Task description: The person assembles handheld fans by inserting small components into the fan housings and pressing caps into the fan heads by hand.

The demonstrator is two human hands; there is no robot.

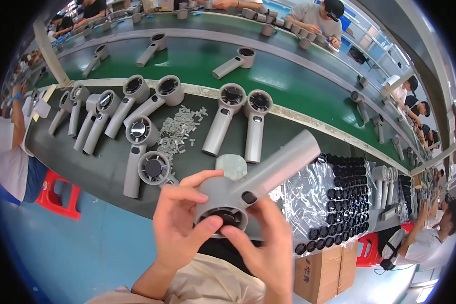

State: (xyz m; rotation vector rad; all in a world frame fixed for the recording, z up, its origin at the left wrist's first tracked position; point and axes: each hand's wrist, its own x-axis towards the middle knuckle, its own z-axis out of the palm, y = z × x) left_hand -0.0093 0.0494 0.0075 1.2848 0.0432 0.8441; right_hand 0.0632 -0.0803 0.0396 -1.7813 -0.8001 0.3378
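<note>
A grey handheld fan is held up close, its handle slanting to the upper right and its round head toward me. My left hand wraps the left side of the head, thumb pressed on the black centre of the fan's front. My right hand grips the head from the right, its thumb also at the front opening; its other fingers are mostly hidden behind the fan. Just beyond my left hand lies another fan head. A pale greenish round-edged piece rests on the bench behind the held fan.
Several grey fans lie on the dark bench around a pile of small grey pieces. To the right, black round parts sit in rows on clear plastic above a cardboard box. A green conveyor carries more fans; co-workers sit around.
</note>
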